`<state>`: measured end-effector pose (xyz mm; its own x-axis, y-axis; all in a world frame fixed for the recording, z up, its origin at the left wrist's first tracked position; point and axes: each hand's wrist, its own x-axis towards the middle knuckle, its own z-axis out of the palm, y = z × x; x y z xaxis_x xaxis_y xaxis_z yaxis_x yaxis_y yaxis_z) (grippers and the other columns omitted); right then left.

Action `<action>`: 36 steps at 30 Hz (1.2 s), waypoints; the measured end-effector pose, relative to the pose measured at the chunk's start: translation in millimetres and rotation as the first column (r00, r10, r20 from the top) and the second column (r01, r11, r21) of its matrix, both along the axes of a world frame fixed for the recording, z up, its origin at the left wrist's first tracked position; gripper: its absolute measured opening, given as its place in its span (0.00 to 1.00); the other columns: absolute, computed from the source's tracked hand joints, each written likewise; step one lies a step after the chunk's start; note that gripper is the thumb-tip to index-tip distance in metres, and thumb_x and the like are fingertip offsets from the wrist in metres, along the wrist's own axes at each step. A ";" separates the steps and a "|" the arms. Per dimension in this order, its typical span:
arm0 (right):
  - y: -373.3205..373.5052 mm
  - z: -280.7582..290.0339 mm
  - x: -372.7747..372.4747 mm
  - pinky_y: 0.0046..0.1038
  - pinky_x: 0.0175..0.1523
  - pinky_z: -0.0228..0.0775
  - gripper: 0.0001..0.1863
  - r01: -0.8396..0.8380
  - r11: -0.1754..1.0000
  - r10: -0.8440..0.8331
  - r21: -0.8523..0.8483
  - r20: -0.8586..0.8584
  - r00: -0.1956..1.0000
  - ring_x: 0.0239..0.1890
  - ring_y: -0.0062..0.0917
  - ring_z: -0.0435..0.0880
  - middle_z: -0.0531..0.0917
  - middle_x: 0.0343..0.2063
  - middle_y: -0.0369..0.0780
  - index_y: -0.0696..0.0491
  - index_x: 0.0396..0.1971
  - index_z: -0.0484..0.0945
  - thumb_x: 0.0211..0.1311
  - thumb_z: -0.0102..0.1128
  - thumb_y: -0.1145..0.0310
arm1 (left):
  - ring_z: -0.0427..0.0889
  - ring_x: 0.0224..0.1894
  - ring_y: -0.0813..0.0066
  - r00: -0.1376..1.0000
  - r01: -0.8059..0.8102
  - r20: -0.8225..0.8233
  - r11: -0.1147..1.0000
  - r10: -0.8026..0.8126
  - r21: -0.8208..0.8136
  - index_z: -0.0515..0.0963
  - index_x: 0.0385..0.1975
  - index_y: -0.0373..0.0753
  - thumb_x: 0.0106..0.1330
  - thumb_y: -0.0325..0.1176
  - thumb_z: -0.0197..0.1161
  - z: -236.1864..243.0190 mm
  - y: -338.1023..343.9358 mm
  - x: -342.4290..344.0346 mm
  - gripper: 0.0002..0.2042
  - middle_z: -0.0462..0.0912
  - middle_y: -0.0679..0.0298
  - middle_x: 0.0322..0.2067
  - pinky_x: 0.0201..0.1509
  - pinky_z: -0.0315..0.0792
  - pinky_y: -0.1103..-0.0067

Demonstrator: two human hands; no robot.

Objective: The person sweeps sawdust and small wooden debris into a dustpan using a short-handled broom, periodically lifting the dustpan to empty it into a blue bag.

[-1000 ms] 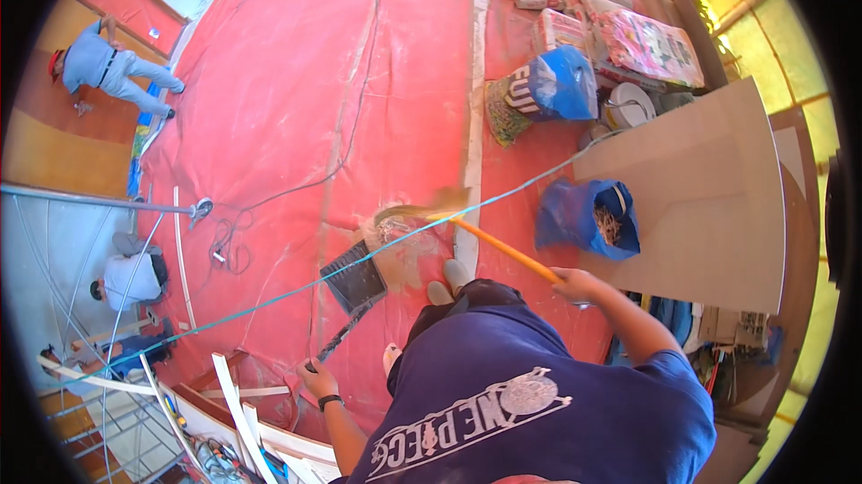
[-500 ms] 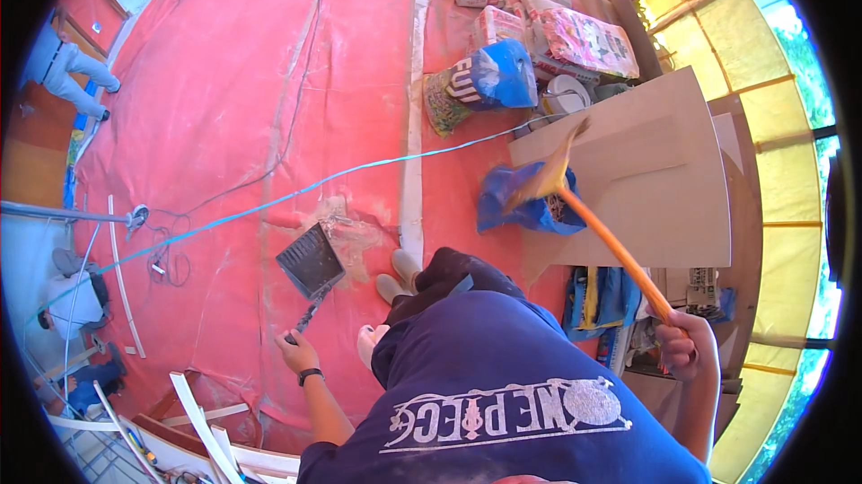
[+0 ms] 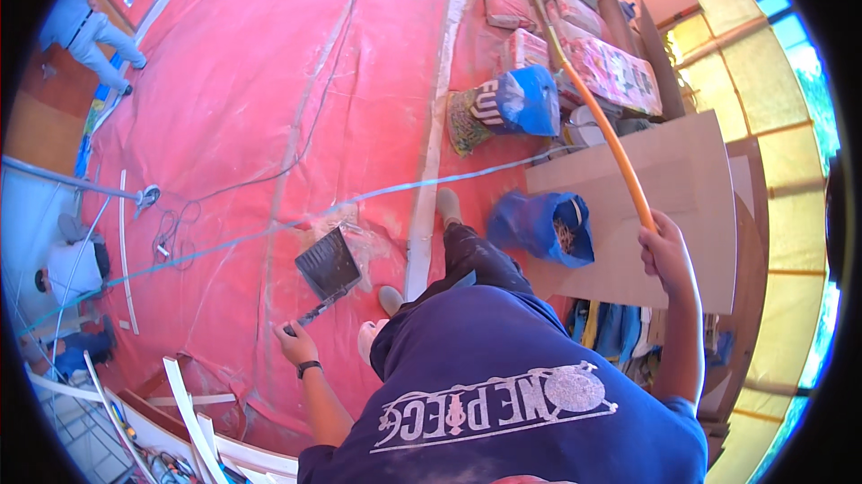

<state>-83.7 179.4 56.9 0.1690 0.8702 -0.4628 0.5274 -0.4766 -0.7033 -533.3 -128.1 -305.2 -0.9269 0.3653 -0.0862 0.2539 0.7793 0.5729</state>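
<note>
My left hand is closed around the end of a long-handled black dustpan, whose pan lies over a dusty patch of the red floor covering. My right hand grips the orange handle of a broom. The broom is raised, pointing away past the stacked sacks, and its far end looks narrow and edge-on. Between the two tools, right of my feet, a blue bag sits on the floor with its mouth facing right and debris inside.
A blue and clear printed sack and piled cement-like bags stand far right. A wooden board lies beside the blue bag. A pale blue cord crosses the floor. Wood strips lie near left; other people are at left.
The broom has swung up and away from over the blue bag, toward the stacked sacks. My right hand has risen with it. One of my feet has stepped forward; the dustpan stays in my left hand.
</note>
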 end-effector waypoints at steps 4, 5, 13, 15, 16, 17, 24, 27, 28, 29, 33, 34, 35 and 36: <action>135.1 -81.2 -18.1 0.17 0.13 0.57 0.23 -0.154 0.988 0.151 0.033 0.080 0.985 0.12 0.13 0.65 0.68 0.18 0.31 0.55 0.53 0.67 0.54 0.51 0.73 | 0.77 0.33 0.53 0.977 -0.196 0.089 0.981 0.193 0.018 0.67 0.39 0.34 0.65 0.37 0.52 -1.1 -0.7 30.0 0.12 0.77 0.49 0.31 0.35 0.70 0.65; 177.8 -109.4 -23.1 0.19 0.14 0.59 0.23 -0.237 0.970 0.228 0.050 0.139 0.964 0.12 0.15 0.67 0.70 0.19 0.33 0.54 0.53 0.68 0.54 0.52 0.72 | 0.77 0.34 0.53 0.964 -0.249 0.106 0.968 0.244 0.040 0.67 0.39 0.33 0.65 0.38 0.52 0.6 3.1 38.9 0.13 0.76 0.49 0.32 0.36 0.70 0.65; 451.1 -429.2 -132.1 0.34 0.34 0.74 0.18 -0.507 0.828 0.559 -0.238 0.423 0.714 0.32 0.32 0.83 0.81 0.28 0.46 0.55 0.45 0.74 0.53 0.49 0.66 | 0.75 0.38 0.54 0.820 -0.570 -0.103 0.787 0.563 -0.236 0.68 0.41 0.31 0.67 0.40 0.50 63.8 43.1 137.7 0.15 0.74 0.48 0.37 0.41 0.69 0.66; 480.6 -499.1 -173.8 0.33 0.32 0.75 0.17 -0.501 0.729 0.672 -0.467 0.345 0.655 0.33 0.29 0.83 0.81 0.30 0.45 0.54 0.43 0.76 0.54 0.49 0.65 | 0.74 0.39 0.55 0.810 -0.586 -0.182 0.754 0.558 -0.296 0.68 0.41 0.31 0.67 0.41 0.50 71.2 47.9 162.1 0.16 0.73 0.48 0.39 0.42 0.69 0.66; 473.6 -530.9 -190.6 0.32 0.30 0.74 0.16 -0.496 0.710 0.680 -0.499 0.307 0.666 0.30 0.27 0.82 0.80 0.27 0.42 0.55 0.42 0.75 0.56 0.48 0.64 | 0.73 0.40 0.56 0.731 -0.678 -0.118 0.695 0.673 -0.238 0.68 0.41 0.31 0.67 0.42 0.50 79.8 64.8 163.9 0.17 0.73 0.49 0.39 0.43 0.68 0.67; 471.9 -556.6 -204.3 0.31 0.28 0.73 0.16 -0.484 0.699 0.679 -0.527 0.277 0.680 0.28 0.25 0.81 0.79 0.24 0.40 0.55 0.40 0.75 0.58 0.46 0.63 | 0.73 0.40 0.58 0.646 -0.753 -0.035 0.629 0.763 -0.195 0.68 0.41 0.31 0.67 0.42 0.50 101.2 85.9 165.9 0.17 0.72 0.49 0.39 0.44 0.68 0.67; 409.7 -495.9 -282.2 0.26 0.14 0.61 0.13 -0.648 0.525 0.497 -0.551 -0.419 0.760 0.12 0.23 0.71 0.74 0.18 0.36 0.56 0.40 0.75 0.53 0.51 0.74 | 0.71 0.37 0.60 0.542 -0.814 -0.102 0.491 0.834 -0.311 0.68 0.42 0.30 0.67 0.44 0.49 169.0 109.6 204.4 0.19 0.72 0.52 0.36 0.45 0.67 0.69; 464.4 -394.5 -246.5 0.20 0.10 0.51 0.18 -0.576 0.482 0.135 -0.661 -0.593 0.794 0.08 0.15 0.61 0.63 0.13 0.30 0.55 0.49 0.67 0.56 0.48 0.76 | 0.72 0.37 0.59 0.566 -0.798 -0.084 0.519 0.820 -0.307 0.68 0.41 0.29 0.67 0.43 0.50 152.5 87.9 209.4 0.19 0.72 0.51 0.35 0.43 0.67 0.68; 485.2 -364.5 -225.1 0.19 0.10 0.49 0.19 -0.603 0.485 0.223 -0.634 -0.577 0.786 0.08 0.13 0.60 0.63 0.13 0.30 0.54 0.50 0.66 0.58 0.48 0.76 | 0.72 0.36 0.59 0.561 -0.796 -0.055 0.519 0.826 -0.312 0.68 0.41 0.29 0.67 0.44 0.50 145.5 100.5 213.8 0.19 0.72 0.50 0.35 0.43 0.67 0.68; 498.4 -341.2 -208.1 0.18 0.10 0.48 0.19 -0.634 0.479 0.306 -0.607 -0.562 0.769 0.08 0.12 0.59 0.63 0.14 0.30 0.52 0.52 0.65 0.59 0.47 0.76 | 0.72 0.36 0.58 0.554 -0.795 -0.034 0.517 0.832 -0.317 0.68 0.41 0.28 0.67 0.44 0.51 143.5 114.4 215.1 0.20 0.72 0.50 0.35 0.43 0.67 0.68; 496.1 -349.6 -146.1 0.21 0.10 0.57 0.24 -0.699 0.592 0.718 -0.402 -0.131 0.684 0.09 0.18 0.66 0.69 0.15 0.35 0.47 0.57 0.63 0.57 0.49 0.70 | 0.74 0.35 0.60 0.484 -0.820 0.056 0.475 0.873 -0.318 0.68 0.38 0.27 0.66 0.44 0.52 141.7 165.9 220.9 0.20 0.72 0.49 0.37 0.41 0.68 0.69; 480.2 -367.7 -150.1 0.22 0.11 0.59 0.26 -0.753 0.579 0.792 -0.314 -0.005 0.611 0.09 0.20 0.68 0.70 0.16 0.37 0.46 0.57 0.62 0.57 0.50 0.69 | 0.73 0.34 0.62 0.538 -0.804 -0.010 0.510 0.843 -0.307 0.68 0.38 0.28 0.66 0.45 0.52 136.6 138.0 219.9 0.20 0.72 0.50 0.36 0.39 0.69 0.70; 479.8 -376.0 -154.1 0.24 0.11 0.61 0.24 -0.688 0.597 0.760 -0.413 0.018 0.650 0.09 0.21 0.69 0.71 0.16 0.37 0.47 0.55 0.64 0.56 0.50 0.68 | 0.73 0.34 0.62 0.531 -0.806 0.010 0.509 0.847 -0.303 0.68 0.38 0.28 0.66 0.45 0.52 129.3 138.1 233.5 0.20 0.72 0.50 0.35 0.39 0.69 0.70; 474.9 -384.3 -167.8 0.25 0.12 0.63 0.22 -0.611 0.610 0.726 -0.504 0.045 0.686 0.10 0.23 0.71 0.72 0.17 0.38 0.48 0.53 0.66 0.55 0.51 0.68 | 0.73 0.33 0.62 0.526 -0.807 0.024 0.508 0.850 -0.300 0.68 0.38 0.27 0.66 0.45 0.52 123.1 140.0 243.3 0.20 0.72 0.51 0.35 0.39 0.69 0.70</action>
